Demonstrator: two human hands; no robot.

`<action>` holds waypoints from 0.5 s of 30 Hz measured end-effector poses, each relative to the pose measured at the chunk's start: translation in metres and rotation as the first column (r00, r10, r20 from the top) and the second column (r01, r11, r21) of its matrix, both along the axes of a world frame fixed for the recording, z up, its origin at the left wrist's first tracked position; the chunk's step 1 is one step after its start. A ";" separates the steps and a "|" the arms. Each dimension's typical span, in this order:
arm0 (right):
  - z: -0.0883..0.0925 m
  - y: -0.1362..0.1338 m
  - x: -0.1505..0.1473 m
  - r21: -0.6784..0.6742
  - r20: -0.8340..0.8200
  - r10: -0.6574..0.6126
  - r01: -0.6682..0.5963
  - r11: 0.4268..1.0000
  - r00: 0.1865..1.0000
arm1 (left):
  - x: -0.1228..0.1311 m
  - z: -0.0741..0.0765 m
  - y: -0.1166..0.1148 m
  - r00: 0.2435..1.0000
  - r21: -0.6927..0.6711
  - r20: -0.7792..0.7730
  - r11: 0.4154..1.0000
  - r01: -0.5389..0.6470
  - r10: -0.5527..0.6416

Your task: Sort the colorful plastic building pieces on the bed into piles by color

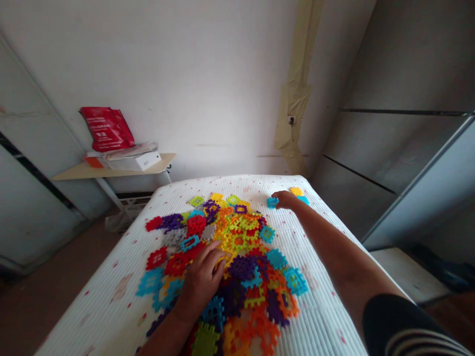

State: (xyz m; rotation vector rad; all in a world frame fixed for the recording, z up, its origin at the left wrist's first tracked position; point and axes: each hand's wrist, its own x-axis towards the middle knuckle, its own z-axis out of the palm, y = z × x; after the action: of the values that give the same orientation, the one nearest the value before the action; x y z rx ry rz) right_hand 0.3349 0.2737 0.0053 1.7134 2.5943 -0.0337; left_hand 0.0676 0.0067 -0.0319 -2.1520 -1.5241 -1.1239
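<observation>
A wide pile of interlocking plastic tiles (243, 267) in purple, red, blue, yellow, orange and green lies on a white spotted bed cover (129, 277). My left hand (206, 269) rests over the middle of the pile, fingers loosely bent and apart, with no tile visibly gripped. At the far right, my right hand (286, 199) pinches a blue interlocking tile (272, 202) just above or on the cover; I cannot tell which. Just beyond that hand lie a yellow tile (296, 191) and another blue tile (304, 200), partly hidden by my wrist.
A small wooden table (165, 160) at the back left carries a white box (139, 161) and a red bag (106, 129). A pale wall (222, 99) stands behind the bed. Grey cabinet doors (389, 133) rise on the right.
</observation>
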 end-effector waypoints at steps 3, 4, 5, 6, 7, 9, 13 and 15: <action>0.000 0.001 -0.001 -0.019 0.029 -0.003 0.004 1.000 1.000 | 0.000 0.000 0.000 1.000 -0.009 -0.013 1.000 -0.001 0.001; 0.000 0.002 -0.002 -0.025 0.038 -0.004 0.005 1.000 0.999 | 0.000 0.000 0.000 1.000 -0.011 -0.017 1.000 -0.004 0.003; 0.001 0.002 -0.002 -0.032 0.046 -0.004 0.006 0.999 0.999 | 0.000 0.000 0.000 1.000 -0.009 -0.020 1.000 -0.005 0.005; 0.001 0.002 -0.003 -0.040 0.053 -0.004 0.006 0.999 0.999 | 0.001 0.000 0.000 1.000 -0.007 -0.022 1.000 -0.006 0.006; 0.002 0.002 -0.004 -0.047 0.060 -0.004 0.006 0.999 0.998 | 0.001 0.001 0.000 1.000 -0.005 -0.022 1.000 -0.006 0.006; 0.003 0.001 -0.006 -0.062 0.072 0.000 0.004 0.998 0.997 | 0.001 0.001 0.000 1.000 -0.001 -0.022 1.000 -0.005 0.005; 0.005 0.000 -0.011 -0.084 0.088 0.012 -0.005 0.996 0.996 | 0.001 0.001 0.000 1.000 -0.013 -0.022 1.000 0.000 0.000; 0.006 -0.001 -0.013 -0.086 0.090 0.015 -0.007 0.996 0.996 | 0.001 0.001 0.000 1.000 -0.019 -0.021 1.000 0.003 -0.003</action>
State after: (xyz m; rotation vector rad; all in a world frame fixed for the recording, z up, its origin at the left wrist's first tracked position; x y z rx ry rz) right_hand 0.3218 0.2723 0.0113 1.6328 2.4991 -0.0644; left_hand 0.0682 0.0068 -0.0307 -2.1720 -1.5288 -1.0888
